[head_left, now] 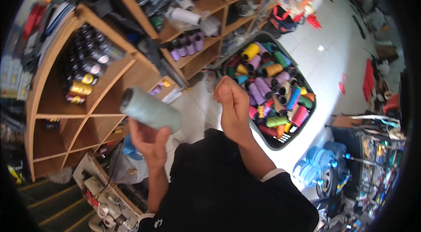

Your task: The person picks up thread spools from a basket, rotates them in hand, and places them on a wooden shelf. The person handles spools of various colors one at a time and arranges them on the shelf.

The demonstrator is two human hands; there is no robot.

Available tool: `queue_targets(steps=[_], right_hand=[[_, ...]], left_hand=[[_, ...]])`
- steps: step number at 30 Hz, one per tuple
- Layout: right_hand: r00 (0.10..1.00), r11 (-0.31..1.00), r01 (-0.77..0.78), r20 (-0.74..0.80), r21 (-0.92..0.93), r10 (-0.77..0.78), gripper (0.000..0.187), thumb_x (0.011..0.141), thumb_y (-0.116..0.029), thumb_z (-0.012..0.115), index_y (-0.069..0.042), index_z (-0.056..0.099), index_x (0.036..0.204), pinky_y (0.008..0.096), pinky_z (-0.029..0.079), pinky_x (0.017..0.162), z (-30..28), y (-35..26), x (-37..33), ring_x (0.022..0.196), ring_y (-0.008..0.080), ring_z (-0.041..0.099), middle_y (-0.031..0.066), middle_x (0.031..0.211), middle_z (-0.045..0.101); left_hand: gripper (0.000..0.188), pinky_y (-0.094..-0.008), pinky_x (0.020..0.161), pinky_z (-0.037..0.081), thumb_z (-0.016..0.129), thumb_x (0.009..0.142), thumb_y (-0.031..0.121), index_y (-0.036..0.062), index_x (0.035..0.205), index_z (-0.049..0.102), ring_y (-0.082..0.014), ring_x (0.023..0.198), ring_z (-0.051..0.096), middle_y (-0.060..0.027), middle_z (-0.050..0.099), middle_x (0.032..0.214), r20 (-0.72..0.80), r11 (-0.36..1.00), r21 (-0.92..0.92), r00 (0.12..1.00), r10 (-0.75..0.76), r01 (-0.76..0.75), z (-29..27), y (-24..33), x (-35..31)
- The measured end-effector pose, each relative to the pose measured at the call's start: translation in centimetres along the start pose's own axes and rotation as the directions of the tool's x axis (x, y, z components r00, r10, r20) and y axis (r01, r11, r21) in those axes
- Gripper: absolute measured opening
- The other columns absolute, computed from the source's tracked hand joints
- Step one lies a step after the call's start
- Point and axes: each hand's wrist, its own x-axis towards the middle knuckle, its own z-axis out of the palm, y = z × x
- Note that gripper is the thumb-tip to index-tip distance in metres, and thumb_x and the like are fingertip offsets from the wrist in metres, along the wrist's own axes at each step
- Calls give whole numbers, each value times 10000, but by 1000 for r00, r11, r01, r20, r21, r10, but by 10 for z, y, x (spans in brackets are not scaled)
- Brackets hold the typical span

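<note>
My left hand (151, 146) is wrapped round the lower part of a pale green thread spool (152, 110). The spool is tilted, with its dark core end pointing up and left. My right hand (233, 108) is raised in front of my chest, its fingers curled in and closed. Whatever it may hold is hidden or too small to see. Just right of that hand, on the floor, stands a dark plastic basket (277, 146) heaped with thread spools (263, 87) in purple, yellow, green, blue, red and orange.
Wooden shelving (112, 80) at left holds dark spools (90, 50) and purple spools (187, 45). Large blue water bottles (313, 164) stand at lower right beside cluttered shelves. A sewing machine (107, 208) is at lower left. Pale floor tiles (335, 26) extend beyond the basket.
</note>
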Motion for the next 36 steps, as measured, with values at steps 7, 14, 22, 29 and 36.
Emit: queue_targets(steps=[7,14,22,29,36], right_hand=[[901,457,-221,-360,-862,-244,162,910,-84,580,19,629,1025,325,447,811,-93,77,-4,926,195,567,136,1001,554],[959,981,-112,-275,-159,65,84,863,-47,653,3,692,917,286,449,756,-57,2,-9,829,161,578,106,892,625],[952,998,-31,302,-48,44,204,801,14,704,-13,687,1003,273,477,768,13,-43,-7,858,161,611,87,950,639],[939,982,180,307,-57,-154,255,770,-5,738,-26,684,1019,326,506,727,44,-63,-12,863,248,642,110,937,640],[909,957,259,369,-130,-196,150,781,6,720,-16,668,920,315,474,684,46,-64,-7,783,231,614,118,859,614]], left_hand=[[725,-361,1000,410,749,783,207,-38,1356,381,-227,1160,533,-124,538,1241,5,991,-83,994,-106,106,-3,-4,1],[710,-382,1003,419,714,812,204,-44,1380,367,-240,1153,551,-133,549,1244,-9,976,-150,986,-164,161,-16,-15,6],[709,-436,992,440,623,812,359,-54,1343,400,-333,1143,569,-261,546,1252,260,805,-422,907,-332,416,-4,24,8],[714,-428,1015,425,576,840,392,-38,1367,363,-333,1190,534,-282,513,1283,251,789,-456,910,-329,412,-3,37,6],[777,-416,970,473,639,812,386,-51,1382,343,-304,1156,555,-234,511,1286,162,889,-354,955,-247,290,-4,41,5]])
